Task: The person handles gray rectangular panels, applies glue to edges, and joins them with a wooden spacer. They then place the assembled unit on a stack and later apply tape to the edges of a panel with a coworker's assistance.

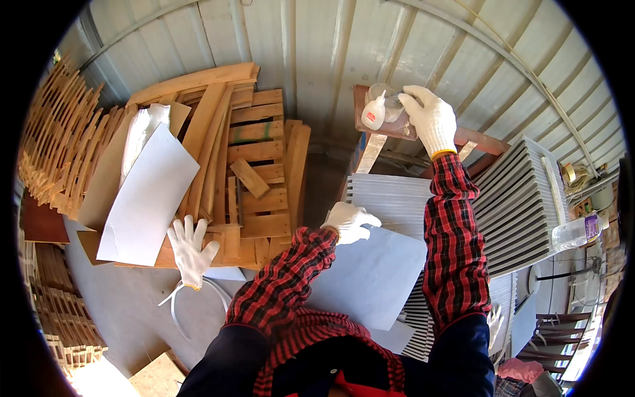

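My right hand (430,122), in a white knit glove, reaches to a small wooden ledge (362,109) by the wall. Its thumb and forefinger are apart, beside a clear plastic container (395,108); whether they touch it is hard to see. A white squeeze bottle (374,112) with a red mark stands left of the container. My left hand (349,222), also gloved, is at the upper edge of a smooth grey-white sheet (370,278), its fingers stretched to the right. Under the sheet is a stack of ribbed grey panels (390,192).
Left lies a wooden pallet (264,149) with loose planks, a leaning white board (149,192) and a loose white glove (192,251). Pale strapping (175,311) curls on the floor. More slatted panels (516,205) and a clear bottle (577,233) stand right. A corrugated wall (311,53) closes the back.
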